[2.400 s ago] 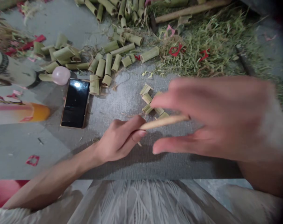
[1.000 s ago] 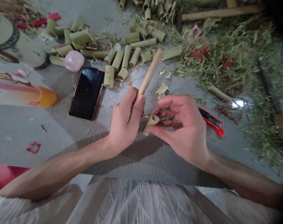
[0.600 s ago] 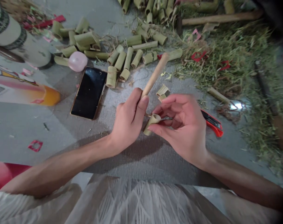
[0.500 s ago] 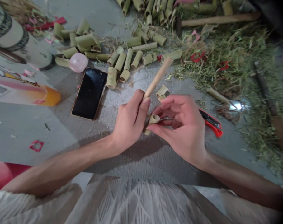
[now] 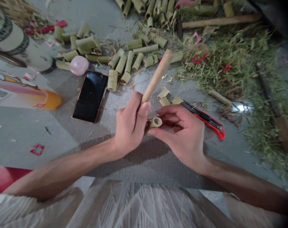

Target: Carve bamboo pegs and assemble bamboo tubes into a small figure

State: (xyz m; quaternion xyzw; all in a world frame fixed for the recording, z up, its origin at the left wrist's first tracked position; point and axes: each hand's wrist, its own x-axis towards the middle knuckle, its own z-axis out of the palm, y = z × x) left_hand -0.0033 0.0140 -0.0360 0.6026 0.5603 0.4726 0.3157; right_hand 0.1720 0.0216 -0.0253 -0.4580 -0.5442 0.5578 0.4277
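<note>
Left grip is wrapping fully around a wooden rod, thumb lying along it. The rod's upper end is sticking out beyond that grip, leaning away and to its right. Lower end is hiding behind the hand, so can't tell how far down it's reaching.

Right grip is curling about halfway closed, holding a short bamboo tube at its fingertips. Tube is sitting left of the right grip's palm, between both grips, just beside the left one. It's tilting, with the hollow end facing up. Thumb tip is touching the near side; fingers on the far side are partly hiding, so exact contact there is unclear.

Around them: bamboo offcuts are lying just beyond the right grip. A red-and-black utility knife is lying beyond and right of that grip's knuckles. Phone is resting on the counter, left of and beyond the left grip, pink ball sitting by its far end. More bamboo pieces are lying beyond the left grip. Cut grass is spreading beyond and right of the right grip.
</note>
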